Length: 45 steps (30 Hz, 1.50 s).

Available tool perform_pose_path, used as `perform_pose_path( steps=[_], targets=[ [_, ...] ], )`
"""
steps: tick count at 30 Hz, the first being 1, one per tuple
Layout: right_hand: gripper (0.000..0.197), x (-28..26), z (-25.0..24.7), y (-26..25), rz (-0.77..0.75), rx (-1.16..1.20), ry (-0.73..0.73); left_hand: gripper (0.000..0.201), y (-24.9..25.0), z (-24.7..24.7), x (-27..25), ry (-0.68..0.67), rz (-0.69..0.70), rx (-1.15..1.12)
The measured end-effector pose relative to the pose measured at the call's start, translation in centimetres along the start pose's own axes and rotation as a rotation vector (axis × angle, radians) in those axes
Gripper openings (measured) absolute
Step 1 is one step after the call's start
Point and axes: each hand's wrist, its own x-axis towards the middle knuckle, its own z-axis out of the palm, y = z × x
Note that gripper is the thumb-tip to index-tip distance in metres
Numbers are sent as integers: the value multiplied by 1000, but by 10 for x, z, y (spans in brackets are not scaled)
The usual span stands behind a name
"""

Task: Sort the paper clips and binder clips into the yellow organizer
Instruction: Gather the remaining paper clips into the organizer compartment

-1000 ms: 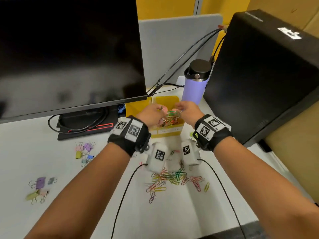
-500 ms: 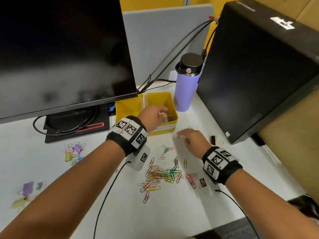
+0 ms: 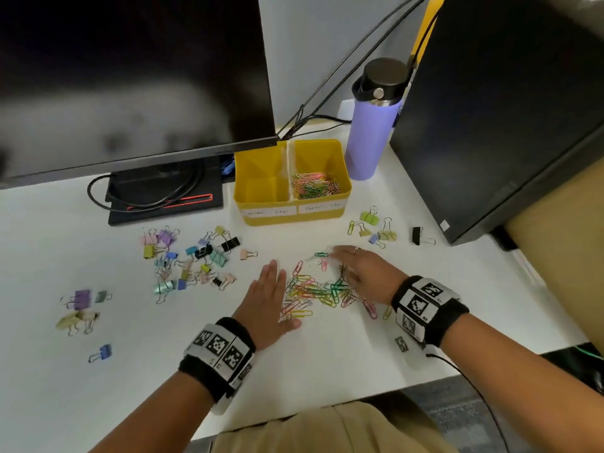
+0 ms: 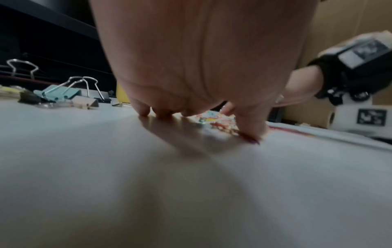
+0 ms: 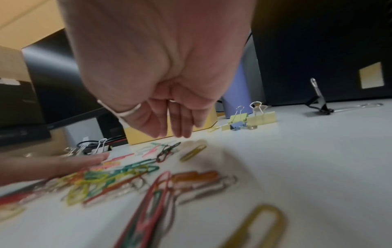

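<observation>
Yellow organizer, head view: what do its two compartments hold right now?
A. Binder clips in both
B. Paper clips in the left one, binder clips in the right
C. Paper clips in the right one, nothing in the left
C: the yellow organizer has coloured paper clips heaped in its right compartment, and its left shows only bare yellow floor.

The handwritten labels [image 3: 292,210] on the yellow organizer [image 3: 258,204] are too blurred to read (head view). The monitor [image 3: 130,76] is cut off by the top and left edges.

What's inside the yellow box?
The yellow organizer has two compartments. The right one holds colored paper clips; the left one looks empty, though its front wall hides its nearest floor.
</observation>
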Motion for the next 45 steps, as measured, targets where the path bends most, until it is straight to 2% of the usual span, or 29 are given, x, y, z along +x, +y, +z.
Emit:
perform_pose_path(
  steps=[2, 5, 8, 10, 13, 15, 18, 21, 24, 29, 32, 34, 36, 38, 39, 42, 45],
  targets=[
    [58, 11, -5, 6, 93, -97, 50, 105, 8, 1, 3, 8, -41, 42],
    [56, 31, -10, 9, 190, -310, -17, 89, 18, 1, 3, 27, -83, 103],
    [55, 33, -7, 4, 148, -432, -54, 84, 25, -1, 3, 30, -94, 82],
    [53, 20, 0, 1, 57, -374, -82, 84, 31, -2, 3, 19, -85, 40],
    [53, -2, 9, 3, -13, -132, -142, 81, 38, -2, 3, -7, -40, -59],
    [52, -6, 6, 7, -8, -14, -76, 76, 39, -4, 2, -17, -2, -130],
    [51, 8, -8, 13, 120, -97, 95, 70, 39, -12, 3, 22, 57, -208],
    [52, 25, -17, 13, 190, -310, 66, 66, 39, -21, 8, 105, 124, -251],
    [52, 26, -11, 10, 115, -390, 21, 59, 37, -27, 13, 168, 124, -310],
    [52, -2, 19, -2, -74, -156, -85, 47, 24, -24, 9, 212, 144, -449],
    [51, -17, 30, -6, -147, -48, -60, 45, 12, -16, -5, 289, 126, -478],
    [47, -24, 31, -7, -149, 8, 13, 47, -1, -12, -17, 393, 16, -397],
    [43, -28, 30, -6, -93, 38, 96, 54, -15, -10, -27, 465, -174, -267],
    [38, -29, 29, -11, -63, 55, 155, 62, -27, -6, -33, 382, -341, -201],
    [36, -27, 29, -15, -70, 56, 167, 66, -31, -2, -34, 307, -375, -171],
    [34, -14, 28, -33, -118, 72, 157, 83, -34, 15, -39, 158, -324, -133],
    [35, 5, 27, -53, -111, 36, 113, 115, -32, 30, -52, 95, -187, -129]
  ],
)
